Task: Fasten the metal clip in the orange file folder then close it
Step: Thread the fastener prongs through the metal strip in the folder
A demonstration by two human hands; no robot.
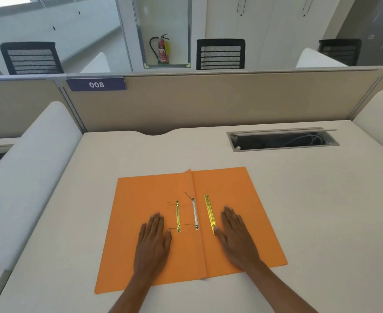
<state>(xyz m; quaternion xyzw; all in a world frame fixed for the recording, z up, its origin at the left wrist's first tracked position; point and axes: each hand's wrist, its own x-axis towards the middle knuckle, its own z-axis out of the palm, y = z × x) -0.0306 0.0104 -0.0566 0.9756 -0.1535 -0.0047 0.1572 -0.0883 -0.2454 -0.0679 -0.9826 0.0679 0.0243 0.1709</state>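
The orange file folder [140, 195] lies open and flat on the desk in front of me. By its centre fold sits a silver fastener strip [195, 215] with two thin prongs sticking out to the left. A gold clip bar [178, 216] lies on the left flap, and a second, longer gold bar [209, 213] on the right flap. My left hand [153, 242] rests flat on the left flap, fingers apart, just left of the short bar. My right hand [235, 236] lies flat on the right flap, its thumb touching the long bar's near end.
The white desk [310, 199] has an open cable slot [283, 138] at the back right. A beige partition [208, 100] with a "008" tag closes the far edge, and white side dividers stand left and right. Office chairs and a fire extinguisher are beyond.
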